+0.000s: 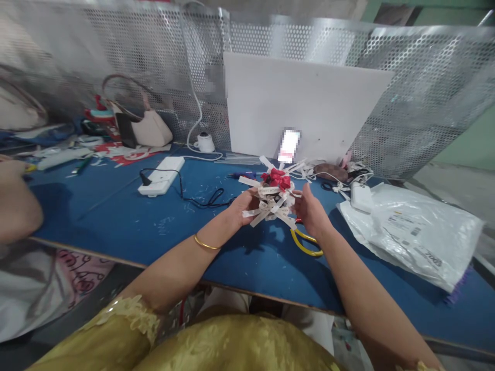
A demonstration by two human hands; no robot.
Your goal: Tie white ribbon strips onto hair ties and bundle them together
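Note:
Between my two hands, above the blue table [228,247], is a bunch of ribbon bows [275,198]. It has red bows at the top and white printed ribbon strips sticking out all round. My left hand [245,206] grips it from the left, its fingertips partly hidden behind the ribbons. My right hand [308,208] holds the other side, thumb up, fingers behind the strips. Yellow-handled scissors [307,242] lie beneath my right hand, their blades mostly hidden.
A white power strip [161,176] with a black cable lies left. A lit phone [289,146] leans on a white board [301,103]. At right are a plastic mailing bag [413,232] and a white device [361,197]. Another person's arm [17,201] rests at far left.

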